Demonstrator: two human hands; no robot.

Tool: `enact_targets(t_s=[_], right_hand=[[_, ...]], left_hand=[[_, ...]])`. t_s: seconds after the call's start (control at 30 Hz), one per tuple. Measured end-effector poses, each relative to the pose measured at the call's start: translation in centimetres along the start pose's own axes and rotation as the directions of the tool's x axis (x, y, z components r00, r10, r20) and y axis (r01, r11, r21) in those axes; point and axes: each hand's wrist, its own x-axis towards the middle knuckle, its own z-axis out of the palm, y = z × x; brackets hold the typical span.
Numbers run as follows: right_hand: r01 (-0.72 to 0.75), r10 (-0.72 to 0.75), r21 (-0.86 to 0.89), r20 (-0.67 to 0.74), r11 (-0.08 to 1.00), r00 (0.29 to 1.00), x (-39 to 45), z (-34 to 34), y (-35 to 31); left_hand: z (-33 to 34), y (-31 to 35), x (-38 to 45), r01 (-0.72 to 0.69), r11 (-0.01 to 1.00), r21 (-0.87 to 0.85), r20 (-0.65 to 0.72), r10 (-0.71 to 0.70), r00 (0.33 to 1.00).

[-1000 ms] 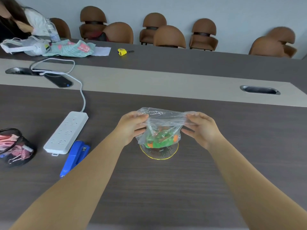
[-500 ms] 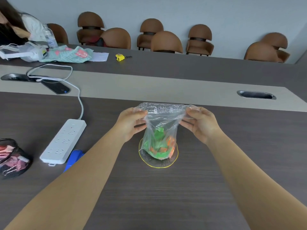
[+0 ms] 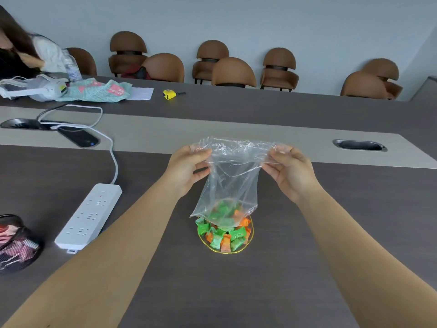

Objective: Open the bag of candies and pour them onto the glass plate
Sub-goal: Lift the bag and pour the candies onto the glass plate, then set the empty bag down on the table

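A clear plastic bag [image 3: 230, 181] hangs upside down above a small glass plate [image 3: 251, 235] with a yellow rim. My left hand [image 3: 186, 168] pinches one upper corner of the bag and my right hand [image 3: 289, 170] pinches the other. Green and orange wrapped candies [image 3: 222, 235] lie piled on the plate, right under the bag's open mouth. A few candies still show through the bag's lower part.
A white power strip [image 3: 88, 215] lies to the left, its cord running back to a phone [image 3: 79, 138]. A black mesh holder [image 3: 16, 245] stands at the left edge. A person sits at the far left; brown chairs [image 3: 233, 72] line the wall.
Both hands have lifted the bag higher above the plate. The candies that sat in the bag's bottom have dropped out onto the plate.
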Motion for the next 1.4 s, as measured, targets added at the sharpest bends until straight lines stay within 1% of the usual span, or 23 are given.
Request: enact_targets(t_s=[0.13,0.3,0.4,0.5,0.57,0.67,0.8,0.87,0.97,1.03,1.07,1.13,1.2,1.27,1.33,1.4], right_hand=[[0.041,-0.041,-0.022,-0.016,0.999,0.999,0.1,0.1,-1.0],[0.106,-0.11,-0.074,-0.051,0.992,0.993,-0.2,-1.2,-2.7],[0.134,-0.151,-0.157,-0.1,0.978,0.983,-1.0,-3.6,-3.8],[0.1,-0.166,-0.284,-0.219,0.954,0.961,-2.0,-7.5,-4.0],[0.039,-0.169,-0.401,-0.293,0.915,0.941,-2.6,-10.9,-3.3],[-0.139,-0.108,-0.546,-0.396,0.826,0.912,-3.3,-16.4,-1.0],[-0.41,0.083,-0.601,-0.495,0.686,0.865,-4.4,-22.7,2.9],[-0.485,0.129,-0.621,-0.528,0.615,0.839,-5.0,-24.9,4.6],[-0.556,0.18,-0.65,-0.553,0.518,0.814,-5.9,-26.5,6.0],[-0.569,0.193,-0.707,-0.543,0.421,0.817,-6.5,-26.6,6.1],[-0.551,0.171,-0.746,-0.528,0.375,0.832,-6.8,-26.4,6.0],[-0.46,0.084,-0.831,-0.458,0.313,0.885,-7.0,-25.6,5.7],[-0.347,-0.005,-0.894,-0.363,0.283,0.932,-6.8,-23.7,5.3],[-0.223,-0.025,-0.946,-0.236,0.236,0.972,-6.4,-21.1,5.4],[-0.125,0.005,-0.966,-0.127,0.228,0.992,-5.6,-18.4,6.3],[-0.084,0.065,-0.956,-0.068,0.28,0.996,-5.0,-15.4,7.5]], left_hand=[[0.9,0.8,0.3,-0.05,0.999,-0.015,0.023,0.05,0.998],[3.1,0.9,1.0,-0.059,0.997,-0.039,0.123,0.064,0.99],[5.4,-0.7,1.4,-0.035,0.999,-0.008,0.233,0.036,0.972],[8.3,-4.0,1.5,0.032,0.996,0.082,0.232,-0.051,0.971],[10.0,-7.0,1.5,0.088,0.978,0.192,0.221,-0.13,0.967],[11.8,-12.2,1.4,0.186,0.917,0.352,0.185,-0.263,0.947],[13.1,-18.6,0.5,0.314,0.82,0.478,0.104,-0.408,0.907],[13.5,-21.1,-0.2,0.363,0.784,0.504,0.065,-0.454,0.889],[13.6,-23.7,-1.3,0.404,0.741,0.536,0.009,-0.484,0.875],[13.6,-24.5,-2.0,0.396,0.726,0.562,-0.001,-0.478,0.878],[13.5,-24.5,-2.5,0.371,0.716,0.592,0.009,-0.465,0.885],[13.1,-23.9,-3.1,0.312,0.699,0.643,0.009,-0.415,0.91],[12.2,-22.2,-3.8,0.254,0.693,0.675,-0.039,-0.311,0.95],[10.5,-20.3,-4.3,0.179,0.683,0.708,-0.084,-0.171,0.982],[7.7,-18.4,-4.6,0.149,0.664,0.733,-0.152,-0.055,0.987],[4.3,-16.8,-4.5,0.179,0.667,0.723,-0.267,0.031,0.963]])
